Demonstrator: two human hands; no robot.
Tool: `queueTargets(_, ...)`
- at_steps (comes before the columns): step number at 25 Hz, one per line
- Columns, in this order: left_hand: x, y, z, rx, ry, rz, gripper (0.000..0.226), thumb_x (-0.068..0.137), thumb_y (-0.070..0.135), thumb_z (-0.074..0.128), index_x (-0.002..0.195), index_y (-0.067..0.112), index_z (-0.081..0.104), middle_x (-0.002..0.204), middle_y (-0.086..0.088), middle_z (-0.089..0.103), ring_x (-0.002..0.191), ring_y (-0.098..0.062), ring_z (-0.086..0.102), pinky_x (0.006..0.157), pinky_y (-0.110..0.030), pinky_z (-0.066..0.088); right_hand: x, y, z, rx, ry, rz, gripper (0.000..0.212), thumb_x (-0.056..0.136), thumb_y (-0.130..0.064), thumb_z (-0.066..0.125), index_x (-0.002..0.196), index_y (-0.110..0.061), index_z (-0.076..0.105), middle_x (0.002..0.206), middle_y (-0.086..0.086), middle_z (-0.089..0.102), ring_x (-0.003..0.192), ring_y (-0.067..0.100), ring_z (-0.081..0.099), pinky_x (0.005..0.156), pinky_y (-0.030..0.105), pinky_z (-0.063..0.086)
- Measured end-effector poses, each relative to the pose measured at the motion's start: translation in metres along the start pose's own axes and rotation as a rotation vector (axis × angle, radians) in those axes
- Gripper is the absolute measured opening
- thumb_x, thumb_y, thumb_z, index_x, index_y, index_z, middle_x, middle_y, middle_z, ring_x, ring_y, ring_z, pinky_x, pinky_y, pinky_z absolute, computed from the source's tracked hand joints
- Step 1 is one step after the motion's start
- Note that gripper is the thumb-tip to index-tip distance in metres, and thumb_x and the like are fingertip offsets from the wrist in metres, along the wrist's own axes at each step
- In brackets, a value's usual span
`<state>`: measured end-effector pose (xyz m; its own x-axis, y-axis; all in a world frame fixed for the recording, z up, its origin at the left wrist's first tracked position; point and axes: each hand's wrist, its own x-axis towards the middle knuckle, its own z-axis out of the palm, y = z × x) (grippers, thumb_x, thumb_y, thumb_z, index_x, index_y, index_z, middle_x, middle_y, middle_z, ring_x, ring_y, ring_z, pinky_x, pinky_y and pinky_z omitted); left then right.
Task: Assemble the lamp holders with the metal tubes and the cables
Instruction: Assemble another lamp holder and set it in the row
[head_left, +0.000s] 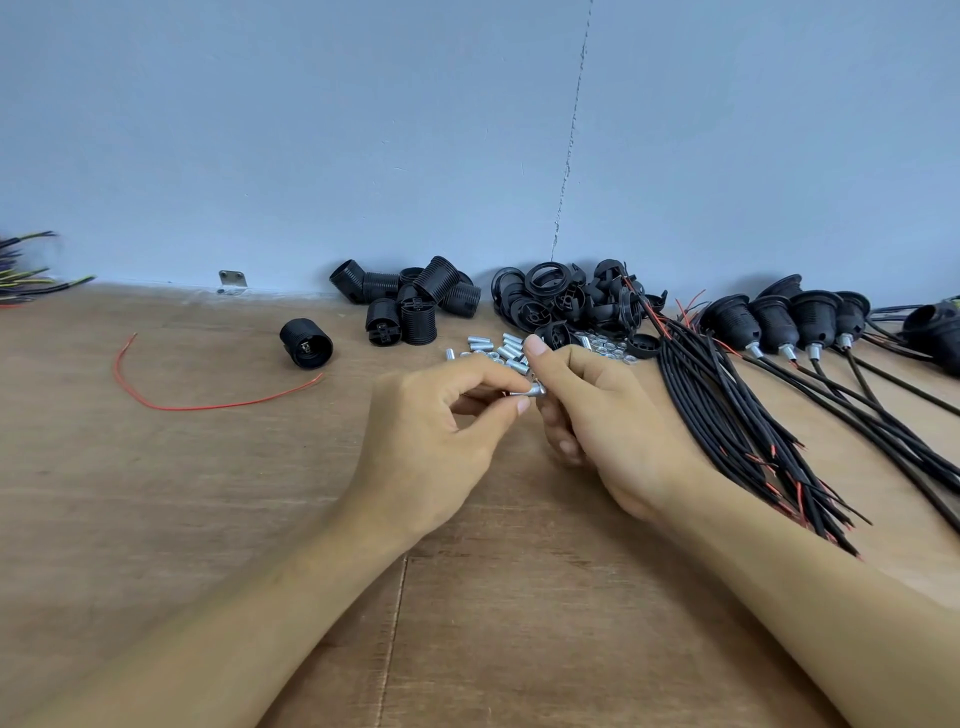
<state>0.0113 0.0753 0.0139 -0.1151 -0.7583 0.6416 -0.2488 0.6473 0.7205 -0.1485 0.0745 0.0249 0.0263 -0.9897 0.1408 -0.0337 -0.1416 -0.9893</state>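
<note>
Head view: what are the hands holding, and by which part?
A small metal tube, held by both: left hand pinches its left end, right hand grips its right end.

On the table (156, 519), take the pile of metal tubes (501, 349) as the dial's centre. Holder bodies (410, 299) lie at 10 o'clock. A lone holder (306, 344) sits at 9, with a loose wire (208, 406) past it toward 8. Caps (566, 301) are at 2 and nuts (605, 347) just beside at 3. Wired holders (779, 322) are farther out at 3, and the cable bundle (727, 415) is at 4. The left hand (431, 431) and right hand (608, 415) meet at 6, a held tube (532, 389) between them.
</note>
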Motion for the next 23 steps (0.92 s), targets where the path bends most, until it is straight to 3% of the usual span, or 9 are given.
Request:
queueTargets(4, 0.0008, 0.0003, -0.001, 0.018, 0.031, -0.021, 0.027, 0.082, 0.004, 0.081, 0.087, 0.03, 0.078, 0.085, 0.019, 0.076, 0.079, 0.001, 0.073, 0.074, -0.015, 0.056, 0.0001, -0.0026, -0.0017, 0.047, 0.006, 0.003, 0.043, 0.1, -0.049, 0.051, 0.076, -0.013, 0.059, 0.06, 0.004, 0.056, 0.042, 0.015, 0.044, 0.042, 0.025, 0.034)
queueTargets(10, 0.0065, -0.0063, -0.0064, 0.033, 0.085, -0.059, 0.021, 0.082, 0.003, 0.081, 0.086, 0.023, 0.079, 0.08, 0.014, 0.077, 0.078, 0.0, 0.073, 0.075, -0.017, 0.057, -0.0037, -0.001, -0.0005, 0.061, -0.123, -0.061, 0.038, 0.102, -0.037, 0.049, 0.086, -0.009, 0.068, 0.063, 0.005, 0.058, 0.046, 0.016, 0.046, 0.044, 0.026, 0.035)
queueTargets(14, 0.0066, -0.0056, -0.0067, 0.008, 0.081, -0.072, 0.022, 0.083, 0.004, 0.081, 0.086, 0.026, 0.078, 0.082, 0.015, 0.077, 0.079, -0.001, 0.073, 0.075, -0.015, 0.056, -0.0011, -0.0023, -0.0045, 0.097, -0.112, -0.084, 0.043, 0.093, -0.045, 0.053, 0.104, -0.009, 0.073, 0.067, 0.003, 0.057, 0.047, 0.015, 0.044, 0.045, 0.025, 0.036)
queueTargets(18, 0.0056, -0.0053, -0.0048, 0.01, 0.098, -0.062, 0.026, 0.083, 0.005, 0.081, 0.085, 0.03, 0.077, 0.084, 0.018, 0.076, 0.079, 0.001, 0.073, 0.074, -0.011, 0.053, -0.0004, -0.0023, -0.0047, 0.053, -0.104, -0.057, 0.041, 0.091, -0.052, 0.053, 0.093, -0.02, 0.079, 0.061, 0.004, 0.056, 0.044, 0.014, 0.041, 0.044, 0.026, 0.033)
queueTargets(23, 0.0048, -0.0064, -0.0045, 0.016, 0.097, -0.054, 0.024, 0.083, 0.006, 0.081, 0.087, 0.029, 0.077, 0.084, 0.018, 0.077, 0.08, 0.001, 0.073, 0.074, -0.012, 0.054, -0.0014, -0.001, -0.0064, -0.037, -0.123, -0.044, 0.048, 0.1, -0.048, 0.05, 0.087, -0.009, 0.075, 0.06, 0.004, 0.054, 0.045, 0.014, 0.041, 0.046, 0.027, 0.031)
